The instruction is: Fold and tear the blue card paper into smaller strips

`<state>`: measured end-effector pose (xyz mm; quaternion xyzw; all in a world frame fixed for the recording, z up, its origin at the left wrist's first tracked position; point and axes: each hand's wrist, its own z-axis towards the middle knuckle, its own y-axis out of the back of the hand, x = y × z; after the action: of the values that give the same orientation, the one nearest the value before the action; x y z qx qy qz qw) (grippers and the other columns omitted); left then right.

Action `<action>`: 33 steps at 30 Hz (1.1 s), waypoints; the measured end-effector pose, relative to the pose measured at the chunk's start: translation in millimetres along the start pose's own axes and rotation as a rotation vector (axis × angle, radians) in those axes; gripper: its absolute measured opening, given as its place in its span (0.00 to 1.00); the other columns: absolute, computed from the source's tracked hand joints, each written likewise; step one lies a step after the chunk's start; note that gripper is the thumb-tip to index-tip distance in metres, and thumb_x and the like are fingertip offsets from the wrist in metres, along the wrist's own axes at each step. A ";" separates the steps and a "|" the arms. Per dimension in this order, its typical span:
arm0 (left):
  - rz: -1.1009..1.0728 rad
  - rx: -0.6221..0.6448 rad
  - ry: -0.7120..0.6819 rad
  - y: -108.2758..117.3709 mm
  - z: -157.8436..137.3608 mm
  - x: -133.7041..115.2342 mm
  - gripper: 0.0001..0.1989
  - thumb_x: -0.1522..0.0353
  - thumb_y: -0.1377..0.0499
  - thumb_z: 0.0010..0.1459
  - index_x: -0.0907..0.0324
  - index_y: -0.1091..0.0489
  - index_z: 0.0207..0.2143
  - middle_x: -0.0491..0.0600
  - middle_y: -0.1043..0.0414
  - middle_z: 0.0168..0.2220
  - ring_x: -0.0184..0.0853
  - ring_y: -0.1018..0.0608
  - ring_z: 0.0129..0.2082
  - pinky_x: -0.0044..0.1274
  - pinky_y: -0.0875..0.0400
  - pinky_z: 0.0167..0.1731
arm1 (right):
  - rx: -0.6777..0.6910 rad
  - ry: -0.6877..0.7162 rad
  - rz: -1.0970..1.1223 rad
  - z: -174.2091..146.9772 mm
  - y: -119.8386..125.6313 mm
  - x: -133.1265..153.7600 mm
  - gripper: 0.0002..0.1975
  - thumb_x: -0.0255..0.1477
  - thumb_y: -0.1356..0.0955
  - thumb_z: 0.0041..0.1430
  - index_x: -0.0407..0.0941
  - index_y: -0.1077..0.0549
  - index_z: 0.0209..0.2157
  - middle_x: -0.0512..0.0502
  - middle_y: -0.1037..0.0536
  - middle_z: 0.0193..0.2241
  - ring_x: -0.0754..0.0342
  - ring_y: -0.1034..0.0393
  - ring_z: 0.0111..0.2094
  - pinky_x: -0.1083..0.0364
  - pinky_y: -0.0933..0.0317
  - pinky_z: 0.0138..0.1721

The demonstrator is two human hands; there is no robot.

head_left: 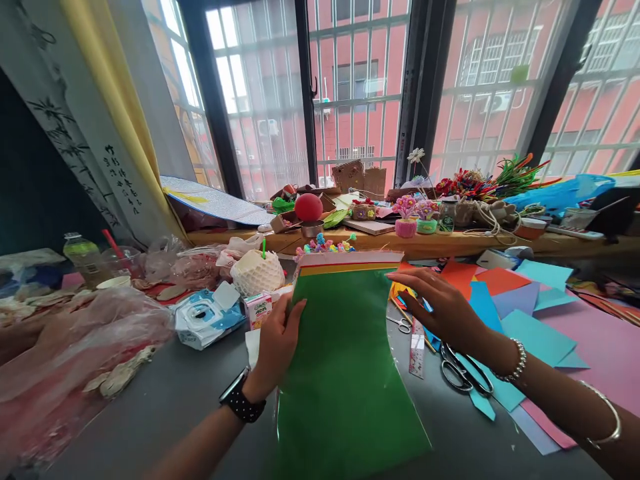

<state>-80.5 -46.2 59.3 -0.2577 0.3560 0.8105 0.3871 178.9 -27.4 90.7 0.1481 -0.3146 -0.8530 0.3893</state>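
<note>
A pack of colored paper in a clear plastic sleeve stands tilted up in front of me, with a green sheet facing me and yellow and pale edges at its top. My left hand grips its left edge, thumb on the front and the other fingers behind. At the top right corner is my right hand, its fingers stretched out and the thumb apart. Its fingertips reach the sleeve's upper edge; whether they pinch the plastic I cannot tell.
Black-handled scissors and blue paper sheets lie to the right. A wet-wipes pack and a foam-netted fruit stand left, near crumpled plastic bags. Craft flowers and a red ball sit on the windowsill.
</note>
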 end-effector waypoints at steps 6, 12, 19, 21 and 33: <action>0.057 0.028 -0.054 -6.6 -10.2 -10.5 0.08 0.65 0.52 0.56 0.59 0.37 0.30 0.42 0.35 0.22 0.28 0.34 0.22 0.19 0.41 0.23 | 0.002 -0.022 0.048 19.9 -1.1 23.0 0.18 0.26 0.40 0.55 0.46 0.41 0.49 0.42 0.33 0.44 0.50 0.39 0.45 0.48 0.41 0.44; 0.082 0.024 -0.061 -11.1 -15.7 -14.5 0.09 0.65 0.53 0.56 0.59 0.37 0.28 0.43 0.36 0.21 0.28 0.34 0.22 0.18 0.40 0.23 | -0.015 -0.089 0.069 23.1 -4.5 24.2 0.18 0.27 0.36 0.50 0.46 0.39 0.45 0.42 0.35 0.41 0.48 0.41 0.44 0.48 0.43 0.43; 0.088 0.039 -0.087 -15.1 -18.6 -15.9 0.07 0.68 0.53 0.55 0.59 0.37 0.30 0.42 0.34 0.23 0.27 0.34 0.21 0.18 0.41 0.23 | 0.005 -0.154 0.105 26.1 -1.7 22.4 0.09 0.30 0.35 0.50 0.44 0.37 0.33 0.45 0.33 0.33 0.51 0.39 0.37 0.50 0.44 0.39; 0.102 0.037 -0.082 -16.4 -18.6 -15.4 0.07 0.67 0.53 0.55 0.58 0.38 0.28 0.41 0.37 0.20 0.27 0.35 0.19 0.18 0.41 0.22 | 0.001 -0.171 0.140 26.7 -2.0 21.8 0.06 0.31 0.36 0.51 0.44 0.37 0.31 0.45 0.33 0.32 0.51 0.39 0.36 0.51 0.43 0.38; 0.120 0.074 -0.143 -18.0 -22.7 -11.7 0.08 0.67 0.53 0.54 0.57 0.36 0.31 0.44 0.33 0.21 0.29 0.33 0.20 0.19 0.38 0.23 | 0.410 -0.307 0.603 38.8 9.7 7.2 0.15 0.38 0.38 0.52 0.42 0.32 0.21 0.52 0.32 0.22 0.59 0.40 0.25 0.60 0.48 0.26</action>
<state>-56.0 -61.0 46.7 -0.1628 0.3718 0.8350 0.3715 160.4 -21.4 126.3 -0.0056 -0.5625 -0.6319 0.5332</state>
